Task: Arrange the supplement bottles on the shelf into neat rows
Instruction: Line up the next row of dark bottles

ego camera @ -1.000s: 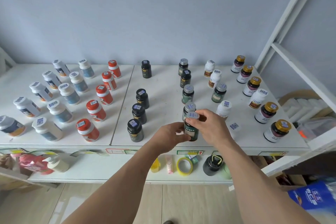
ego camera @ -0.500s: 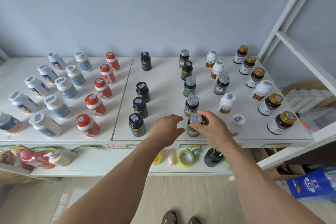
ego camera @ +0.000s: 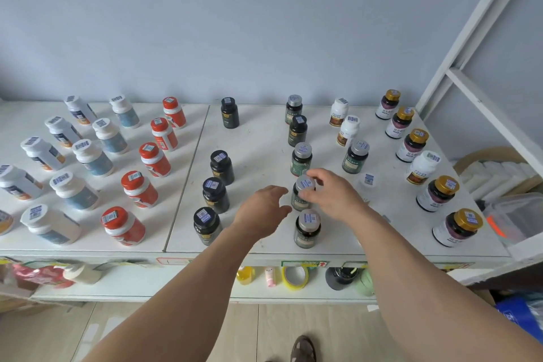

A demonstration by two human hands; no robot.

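Supplement bottles stand in columns on the white shelf (ego camera: 258, 138). My right hand (ego camera: 332, 194) pinches the silver cap of a dark green bottle (ego camera: 299, 200), second from the front in its column. In front of it another silver-capped green bottle (ego camera: 307, 229) stands free near the shelf edge. My left hand (ego camera: 263, 211) hovers with relaxed fingers just left of the gripped bottle; I cannot tell whether it touches it. Black bottles (ego camera: 215, 194) form a column to the left. Orange bottles (ego camera: 139, 189) and white bottles (ego camera: 73, 189) fill the left board.
Gold-capped purple bottles (ego camera: 437, 192) run along the right side, white-capped ones (ego camera: 348, 129) beside them. A white bottle (ego camera: 367, 182) stands right of my right hand. A lower shelf holds a tape roll (ego camera: 295, 277) and small items. A white frame (ego camera: 470, 91) rises at right.
Both hands set the front green bottle down near the shelf edge. My left hand let go and opened. My right hand moved back onto the cap of the bottle behind it.
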